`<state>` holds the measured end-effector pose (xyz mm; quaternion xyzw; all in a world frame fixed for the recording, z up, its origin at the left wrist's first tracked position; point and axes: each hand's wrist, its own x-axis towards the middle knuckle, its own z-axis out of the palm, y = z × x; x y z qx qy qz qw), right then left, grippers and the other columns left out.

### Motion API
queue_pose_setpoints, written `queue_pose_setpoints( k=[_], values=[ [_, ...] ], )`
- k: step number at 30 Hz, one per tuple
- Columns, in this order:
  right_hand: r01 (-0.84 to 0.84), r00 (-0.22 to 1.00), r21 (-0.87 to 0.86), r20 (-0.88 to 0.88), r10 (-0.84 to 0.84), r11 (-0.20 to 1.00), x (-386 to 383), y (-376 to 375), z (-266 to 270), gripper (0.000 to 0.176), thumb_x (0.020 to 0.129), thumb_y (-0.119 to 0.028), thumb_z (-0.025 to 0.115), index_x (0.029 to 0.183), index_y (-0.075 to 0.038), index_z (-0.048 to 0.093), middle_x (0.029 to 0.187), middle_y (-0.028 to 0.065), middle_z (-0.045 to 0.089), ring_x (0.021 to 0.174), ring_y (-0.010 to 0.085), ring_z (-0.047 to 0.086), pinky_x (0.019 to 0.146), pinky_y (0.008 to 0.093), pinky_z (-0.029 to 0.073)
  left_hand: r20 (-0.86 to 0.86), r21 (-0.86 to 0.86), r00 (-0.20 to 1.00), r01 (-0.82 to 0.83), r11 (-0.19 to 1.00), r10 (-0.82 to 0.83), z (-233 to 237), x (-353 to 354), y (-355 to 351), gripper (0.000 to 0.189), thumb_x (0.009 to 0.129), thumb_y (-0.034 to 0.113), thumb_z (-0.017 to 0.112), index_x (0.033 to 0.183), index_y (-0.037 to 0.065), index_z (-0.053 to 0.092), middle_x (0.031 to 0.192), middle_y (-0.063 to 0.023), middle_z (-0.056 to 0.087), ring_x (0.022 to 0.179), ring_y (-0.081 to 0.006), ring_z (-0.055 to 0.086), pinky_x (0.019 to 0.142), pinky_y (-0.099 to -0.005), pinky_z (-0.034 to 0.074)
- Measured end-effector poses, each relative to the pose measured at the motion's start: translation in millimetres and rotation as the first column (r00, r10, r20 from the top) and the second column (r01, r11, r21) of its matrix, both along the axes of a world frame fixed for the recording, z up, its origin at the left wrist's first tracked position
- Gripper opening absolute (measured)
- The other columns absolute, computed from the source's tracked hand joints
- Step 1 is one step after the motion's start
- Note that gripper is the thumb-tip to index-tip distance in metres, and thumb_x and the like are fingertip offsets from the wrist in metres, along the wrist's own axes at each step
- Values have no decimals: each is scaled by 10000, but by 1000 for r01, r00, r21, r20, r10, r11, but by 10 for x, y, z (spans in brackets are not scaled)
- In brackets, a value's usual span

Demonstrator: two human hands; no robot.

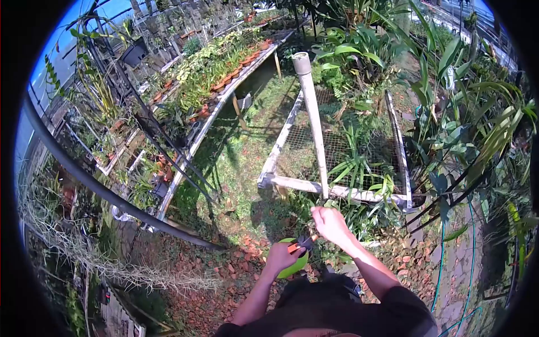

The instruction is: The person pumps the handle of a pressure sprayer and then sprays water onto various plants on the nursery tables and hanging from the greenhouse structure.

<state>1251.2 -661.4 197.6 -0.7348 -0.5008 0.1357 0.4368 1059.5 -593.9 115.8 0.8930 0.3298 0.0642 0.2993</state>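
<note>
My left hand (281, 258) is closed around pruning shears (294, 247) with orange and dark parts, their front end pointing right toward my other hand. Just ahead and to the right, my right hand (331, 226) has its fingers drawn together near the foot of a pale upright pole. What those fingers pinch is too small to make out. Below the shears shows a lime-green, round-edged thing (294, 268), partly covered by my left hand.
A whitish frame with wire mesh (292, 183) stands ahead, the pole (312, 106) rising before it. Potted plants line a long bench (196, 137) at left. A dark curved pipe (112, 202) crosses the left side. A thin hose (442, 258) runs along the right path.
</note>
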Motion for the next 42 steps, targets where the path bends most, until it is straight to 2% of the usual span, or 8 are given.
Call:
queue_pose_setpoints(
  k=[2, 6, 11, 14, 18, 22, 27, 42],
  values=[
    [260, 963, 196, 18, -269, 945, -20, 11, -32, 288, 955, -171, 434, 733, -18, 536, 560, 189, 537, 562, 341, 613, 545, 449, 458, 87, -26, 994, -67, 997, 69, 0, 148, -61, 397, 789, 483, 702, 833, 89, 714, 665, -162, 642, 642, -364, 642, 579, -440, 500],
    [-328, 944, -129, -88, 319, 936, 301, -39, -590, 382, 974, -224, 459, 672, 4, 512, 489, 174, 458, 454, 331, 526, 515, 446, 434, -147, 1, 984, -99, 995, 98, 106, 296, -188, 417, 792, 511, 693, 905, 111, 721, 699, -160, 658, 697, -354, 663, 623, -438, 512],
    [17, 979, 300, 189, -77, 954, 133, 108, -491, 243, 956, -170, 443, 840, -3, 577, 601, 213, 543, 579, 362, 579, 558, 467, 450, -23, -84, 967, -256, 963, 255, 28, 514, -229, 435, 787, 511, 697, 907, 94, 727, 728, -169, 670, 707, -351, 664, 653, -417, 523],
    [-342, 934, -42, -125, 334, 939, 329, 192, -888, 365, 960, -278, 475, 790, 33, 562, 664, 264, 541, 622, 414, 559, 592, 472, 421, -123, -91, 962, -254, 963, 243, 233, 488, -252, 426, 793, 483, 701, 920, 77, 720, 757, -166, 681, 708, -345, 663, 654, -409, 521],
    [23, 1000, 333, -20, -17, 943, 380, 207, 125, 350, 978, -231, 445, 743, 17, 523, 608, 247, 488, 565, 387, 506, 561, 448, 398, -47, -166, 948, -318, 933, 315, 109, 453, -197, 406, 789, 467, 702, 973, 105, 716, 789, -145, 691, 717, -330, 668, 647, -403, 518],
    [-412, 910, 86, 83, 405, 907, 337, 334, -482, 366, 983, -274, 434, 750, -18, 553, 578, 196, 548, 582, 404, 587, 536, 486, 429, -32, -18, 951, -309, 951, 308, 551, 512, -272, 361, 791, 423, 706, 985, 119, 717, 783, -155, 684, 715, -332, 665, 635, -409, 518],
    [-197, 980, 218, 15, 199, 956, 229, 404, -107, 276, 987, -238, 448, 831, -27, 534, 577, 195, 552, 574, 399, 588, 517, 480, 414, 289, 71, 912, -323, 944, 290, 519, 432, -136, 354, 795, 394, 707, 791, 42, 671, 671, -190, 624, 626, -384, 623, 564, -440, 491],
    [-275, 958, 169, -30, 284, 946, -10, 1713, -151, 155, 979, -149, 440, 886, -50, 516, 627, 172, 581, 610, 384, 615, 557, 472, 449, -42, -106, 853, -521, 847, 520, 248, 17, 797, 341, 766, 418, 728, 848, 88, 736, 653, -163, 654, 644, -340, 661, 597, -392, 511]
  ],
)
